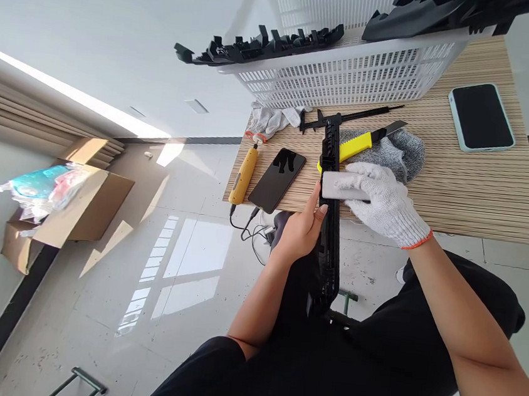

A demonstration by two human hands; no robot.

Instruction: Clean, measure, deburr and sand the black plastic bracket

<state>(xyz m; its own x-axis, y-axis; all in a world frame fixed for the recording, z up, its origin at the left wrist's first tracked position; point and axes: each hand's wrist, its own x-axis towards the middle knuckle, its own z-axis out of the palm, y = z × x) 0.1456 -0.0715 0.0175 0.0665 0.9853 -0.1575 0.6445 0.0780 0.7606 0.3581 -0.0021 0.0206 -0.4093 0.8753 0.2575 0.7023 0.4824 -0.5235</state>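
Note:
A long black plastic part (pixel 329 249) lies lengthwise in front of me, its far end over the table and its near end by my lap. My bare left hand (pixel 303 228) grips it from the left, the thumb and a finger against its edge. In a white knit glove with an orange cuff, my right hand (pixel 378 197) is closed around a pale rectangular block (pixel 336 185). The block's left end rests against or just over the black part; exact contact is unclear. Just beyond lies a yellow utility knife (pixel 355 147) with its blade out, on a grey cloth (pixel 404 153).
A white plastic basket (pixel 353 75) holding black parts (pixel 266 47) stands at the back. On the wooden table (pixel 481 202) are a caliper (pixel 320 122), another glove (pixel 272 122), a corded yellow rotary tool (pixel 244 174), a dark phone (pixel 276 180) and a light-cased phone (pixel 481 117). A cardboard box (pixel 96 205) sits left.

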